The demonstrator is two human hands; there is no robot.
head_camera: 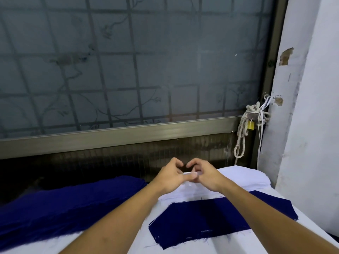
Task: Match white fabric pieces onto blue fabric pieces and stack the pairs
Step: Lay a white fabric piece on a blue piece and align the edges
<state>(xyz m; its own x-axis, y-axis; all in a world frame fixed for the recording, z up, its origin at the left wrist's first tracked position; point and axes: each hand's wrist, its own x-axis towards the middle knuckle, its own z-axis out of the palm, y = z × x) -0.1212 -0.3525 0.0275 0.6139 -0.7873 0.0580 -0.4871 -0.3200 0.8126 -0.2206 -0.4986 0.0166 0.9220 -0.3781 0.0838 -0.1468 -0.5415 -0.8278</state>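
Nearest to the camera, below both wrists, a single blue fabric piece (211,219) lies flat on the white-covered table (139,241). It runs from beside the left forearm to past the right forearm, with loose threads at its cut edges. Just beyond it, between the two forearms, is the white fabric piece (185,191); its near edge comes up to the far edge of the blue piece (whether it overlaps it, I cannot tell). The far edge of this white piece is lifted a little and is held by both hands. The left hand (170,176) pinches it between the thumb and the curled fingers. The right hand (205,176) does the same from the other side, so the fingertips of both hands meet at the cloth edge. The index fingers are bent in an arch above the thumbs.

To the left of the left hand, a thick pile of blue fabric (64,204) stretches along the table. To the right of the right hand, and a little behind it, sits a pile of white fabric (244,176). Behind the hands stands a frosted window (128,61) with a grid of bars. Far to the right of the right hand, a white rope (242,136) and a yellow padlock (250,125) hang at the window frame, beside a white wall (308,125) with chipped spots.
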